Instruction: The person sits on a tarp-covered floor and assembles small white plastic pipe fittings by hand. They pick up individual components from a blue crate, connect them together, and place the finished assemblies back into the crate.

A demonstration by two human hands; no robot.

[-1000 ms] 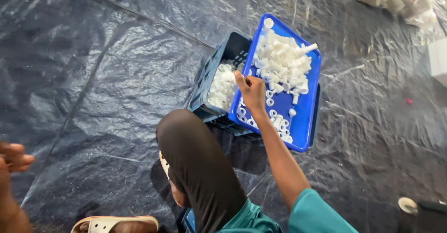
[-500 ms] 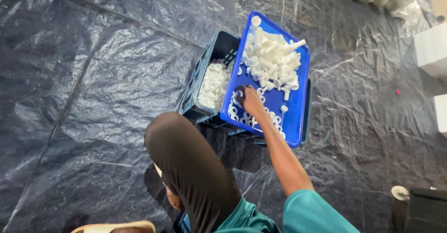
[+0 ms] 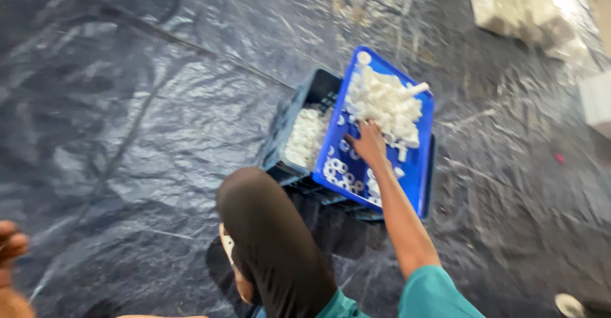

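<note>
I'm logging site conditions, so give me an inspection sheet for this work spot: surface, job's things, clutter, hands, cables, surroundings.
Surface: dark crinkled plastic sheet covering the floor.
Job's things: blue tray tilted on a dark crate; heap of white plastic pieces on the tray, white rings at its lower end, more white pieces in the crate.
Clutter: small red bit on the sheet.
Hands: right hand among the tray's pieces, grip unclear; left hand not in view.
Cables: nothing seen.
Surroundings: clear-wrapped white bundles top right; another person's hand at left edge.
</note>
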